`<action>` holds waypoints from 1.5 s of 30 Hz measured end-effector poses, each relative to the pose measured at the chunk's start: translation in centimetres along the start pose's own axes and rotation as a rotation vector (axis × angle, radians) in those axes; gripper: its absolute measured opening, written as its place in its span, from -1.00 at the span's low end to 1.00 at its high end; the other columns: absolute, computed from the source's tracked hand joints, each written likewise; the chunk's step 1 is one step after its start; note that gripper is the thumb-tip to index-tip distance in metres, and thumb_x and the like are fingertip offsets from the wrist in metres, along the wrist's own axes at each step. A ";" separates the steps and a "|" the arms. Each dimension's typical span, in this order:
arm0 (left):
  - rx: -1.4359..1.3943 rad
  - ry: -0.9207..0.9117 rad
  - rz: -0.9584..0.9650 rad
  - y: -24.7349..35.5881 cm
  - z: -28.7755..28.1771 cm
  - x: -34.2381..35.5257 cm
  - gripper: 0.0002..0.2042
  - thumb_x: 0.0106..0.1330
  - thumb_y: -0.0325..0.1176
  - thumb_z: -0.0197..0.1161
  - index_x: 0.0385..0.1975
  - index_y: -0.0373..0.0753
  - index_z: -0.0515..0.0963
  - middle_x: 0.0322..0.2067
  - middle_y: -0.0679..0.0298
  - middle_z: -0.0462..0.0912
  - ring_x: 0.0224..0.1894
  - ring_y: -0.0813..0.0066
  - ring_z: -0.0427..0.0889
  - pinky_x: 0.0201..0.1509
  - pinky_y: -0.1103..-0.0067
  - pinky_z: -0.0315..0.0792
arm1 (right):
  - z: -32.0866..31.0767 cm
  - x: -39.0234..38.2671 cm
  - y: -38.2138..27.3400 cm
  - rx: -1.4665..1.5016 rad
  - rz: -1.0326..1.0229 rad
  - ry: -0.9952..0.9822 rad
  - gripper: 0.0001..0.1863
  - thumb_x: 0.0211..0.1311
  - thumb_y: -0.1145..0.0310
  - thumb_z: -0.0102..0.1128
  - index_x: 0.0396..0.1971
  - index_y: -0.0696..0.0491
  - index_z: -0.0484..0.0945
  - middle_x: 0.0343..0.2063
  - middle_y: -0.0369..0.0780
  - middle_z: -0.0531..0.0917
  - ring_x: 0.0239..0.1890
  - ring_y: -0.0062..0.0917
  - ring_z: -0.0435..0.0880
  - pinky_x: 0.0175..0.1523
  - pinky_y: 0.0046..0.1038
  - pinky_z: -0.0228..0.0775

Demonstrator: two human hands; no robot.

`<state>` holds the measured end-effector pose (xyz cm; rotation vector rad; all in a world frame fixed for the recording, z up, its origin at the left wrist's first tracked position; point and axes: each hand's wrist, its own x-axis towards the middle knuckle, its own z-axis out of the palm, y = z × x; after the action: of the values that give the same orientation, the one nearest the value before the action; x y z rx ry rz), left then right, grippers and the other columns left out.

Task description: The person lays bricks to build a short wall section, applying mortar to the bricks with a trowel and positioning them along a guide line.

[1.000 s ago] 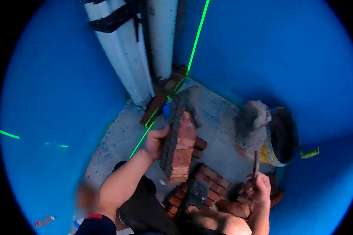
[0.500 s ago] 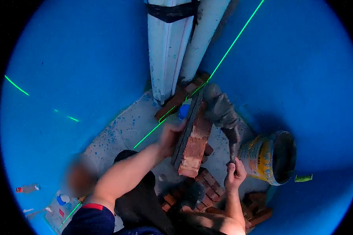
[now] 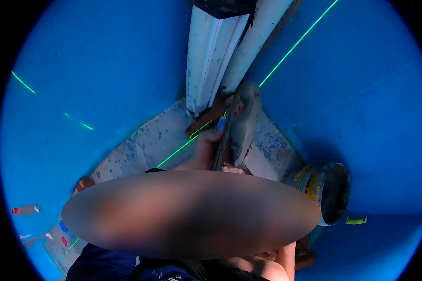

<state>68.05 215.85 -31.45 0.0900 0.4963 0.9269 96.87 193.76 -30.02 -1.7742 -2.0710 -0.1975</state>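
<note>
A narrow brick wall [image 3: 233, 169] runs away from me toward the corner, its dark side face toward the left. My left hand [image 3: 207, 149] is blurred against that dark side, with its fingers partly out of sight. Wet grey mortar [image 3: 249, 105] covers much of the wall's top. A smeared patch hides my right hand and whatever it holds; only part of the right forearm [image 3: 286, 257] shows below it. I cannot make out the trowel's handle, and its blade does not stand out from the mortar.
Two pale pipes [image 3: 211, 61] rise in the corner, with loose bricks [image 3: 206, 122] at their foot. On the right a mortar-stained bucket [image 3: 336, 194] lies tipped. Blue walls [image 3: 98, 70] close in both sides. A green laser line crosses the grey floor [image 3: 150, 140]. A plastic bottle [image 3: 26, 210] lies left.
The trowel, earlier loaded with mortar above the wall in my right hand, no longer shows clearly. Grey mortar now covers brick that was bare. The view has shifted slightly; my left hand stays beside the wall.
</note>
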 end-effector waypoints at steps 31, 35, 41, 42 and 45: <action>-0.188 -0.324 -0.054 1.3 -0.3 -0.8 -0.57 0.33 -0.07 -0.01 0.01 -0.29 0.44 -0.07 0.12 0.57 -0.04 0.20 0.55 0.13 0.27 0.36 | -1.6 2.7 -6.5 0.292 0.273 0.162 -0.69 0.10 0.51 0.08 -0.10 0.14 0.48 -0.32 -0.11 0.56 -0.32 -0.30 0.57 -0.25 -0.37 0.41; -0.176 -0.265 -0.051 0.4 0.4 -0.4 -0.58 0.31 -0.07 0.03 0.00 -0.28 0.44 -0.08 0.11 0.57 -0.03 0.20 0.53 0.15 0.28 0.34 | -4.6 4.5 -6.7 0.138 0.172 0.017 -0.66 0.07 0.54 0.11 -0.09 0.15 0.49 -0.34 -0.10 0.56 -0.35 -0.27 0.58 -0.28 -0.37 0.43; -0.189 -0.048 0.039 -1.4 0.5 0.5 -0.63 0.24 -0.12 0.12 -0.08 -0.26 0.47 -0.16 0.14 0.59 -0.09 0.22 0.53 0.09 0.30 0.36 | -8.6 6.5 -8.2 -0.011 0.043 -0.120 -0.61 0.01 0.59 0.17 -0.07 0.16 0.49 -0.36 -0.09 0.57 -0.39 -0.24 0.60 -0.33 -0.37 0.45; -0.202 -0.060 0.039 -1.4 0.5 0.6 -0.64 0.23 -0.12 0.15 -0.10 -0.25 0.48 -0.17 0.16 0.59 -0.12 0.22 0.54 0.06 0.31 0.36 | -9.2 6.8 -8.7 -0.013 0.044 -0.135 -0.60 0.00 0.59 0.18 -0.07 0.16 0.49 -0.36 -0.09 0.57 -0.40 -0.23 0.60 -0.34 -0.37 0.45; -0.164 -0.005 0.057 -1.8 0.7 0.7 -0.61 0.21 -0.10 0.06 -0.10 -0.24 0.48 -0.14 0.18 0.57 -0.08 0.23 0.51 0.08 0.32 0.34 | -9.3 6.8 -9.1 -0.009 0.062 -0.167 -0.56 -0.02 0.63 0.17 -0.04 0.14 0.48 -0.39 -0.06 0.55 -0.40 -0.16 0.58 -0.31 -0.32 0.46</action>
<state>70.04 215.44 -31.62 -0.0420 0.4130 1.0191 89.22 194.98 -17.58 -1.9157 -2.1264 -0.0417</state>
